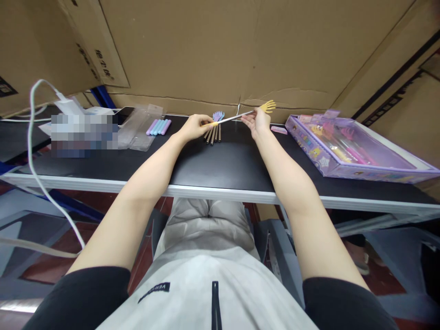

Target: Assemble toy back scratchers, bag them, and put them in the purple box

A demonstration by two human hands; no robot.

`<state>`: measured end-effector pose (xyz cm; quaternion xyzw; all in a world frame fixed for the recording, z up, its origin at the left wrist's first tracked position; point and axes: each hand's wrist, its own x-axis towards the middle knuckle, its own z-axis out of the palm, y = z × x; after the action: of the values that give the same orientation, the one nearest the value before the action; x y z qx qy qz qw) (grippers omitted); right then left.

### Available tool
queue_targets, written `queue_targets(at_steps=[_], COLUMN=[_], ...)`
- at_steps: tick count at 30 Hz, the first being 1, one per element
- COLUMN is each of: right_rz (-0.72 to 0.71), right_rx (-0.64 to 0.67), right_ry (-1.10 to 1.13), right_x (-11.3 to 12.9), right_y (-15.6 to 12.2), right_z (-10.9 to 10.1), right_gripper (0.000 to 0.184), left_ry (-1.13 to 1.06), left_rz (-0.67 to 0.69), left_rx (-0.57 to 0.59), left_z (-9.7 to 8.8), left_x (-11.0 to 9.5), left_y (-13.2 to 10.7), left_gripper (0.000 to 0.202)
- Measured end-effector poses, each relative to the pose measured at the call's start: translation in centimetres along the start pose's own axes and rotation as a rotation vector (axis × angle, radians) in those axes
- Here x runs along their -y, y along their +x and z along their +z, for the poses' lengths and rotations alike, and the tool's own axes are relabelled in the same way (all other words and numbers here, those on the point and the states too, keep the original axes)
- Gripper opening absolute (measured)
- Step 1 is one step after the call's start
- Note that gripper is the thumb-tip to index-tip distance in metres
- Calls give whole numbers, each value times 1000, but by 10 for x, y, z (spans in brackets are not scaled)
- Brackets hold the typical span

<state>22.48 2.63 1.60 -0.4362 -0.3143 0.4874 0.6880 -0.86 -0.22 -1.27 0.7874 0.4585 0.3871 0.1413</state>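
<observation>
My left hand (pixel 195 126) is closed on the yellow grip end of a thin telescopic rod (pixel 231 118). My right hand (pixel 257 121) pinches the same rod near its far end, just below a small yellow hand-shaped head (pixel 267 107). The rod is stretched out between both hands above the black table (pixel 227 160). Beneath it, on the table, lies a bunch of similar rods (pixel 213 134) with purple and blue hand-shaped heads (pixel 217 116).
A purple display box (pixel 347 145) of colourful items sits at the right. Pastel sleeves (pixel 158 127) lie by a clear plastic bag (pixel 139 124) at the left. A white cable (pixel 37 151) hangs off the table's left edge. Large cardboard boxes (pixel 220 50) stand behind.
</observation>
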Motion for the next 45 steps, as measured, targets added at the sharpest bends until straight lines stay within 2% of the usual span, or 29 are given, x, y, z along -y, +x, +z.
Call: queue_targets(at_steps=[6, 12, 17, 21, 25, 32, 36, 41, 45], right_rz=[3, -14, -30, -27, -37, -85, -80, -76, -81], right_rx=[34, 22, 27, -3, -6, 55, 62, 62, 48], right_ry=[-28, -13, 15, 59, 62, 46, 66, 66, 73], right_x=[5, 5, 4, 6, 6, 0, -3, -2, -1], right_y=[0, 5, 3, -3, -5, 2, 4, 0, -5], right_z=[-3, -3, -1, 3, 7, 7, 8, 11, 13], right_gripper=[23, 38, 43, 41, 39, 41, 39, 36, 33], left_ry=[-55, -83, -140, -202, -231, -230, -187, -93, -56], left_rz=[6, -30, -92, -162, -230, -392, -335, -165, -102], left_rx=[-1, -19, -104, -190, -228, -406, -455, -456, -447], left_z=[-4, -5, -5, -4, -7, -6, -3, -2, -1], left_x=[-6, -13, -6, 7, 15, 1, -3, 6, 12], left_y=[-2, -3, 4, 14, 19, 14, 11, 11, 12], left_gripper=[32, 30, 27, 26, 22, 11, 13, 18, 18])
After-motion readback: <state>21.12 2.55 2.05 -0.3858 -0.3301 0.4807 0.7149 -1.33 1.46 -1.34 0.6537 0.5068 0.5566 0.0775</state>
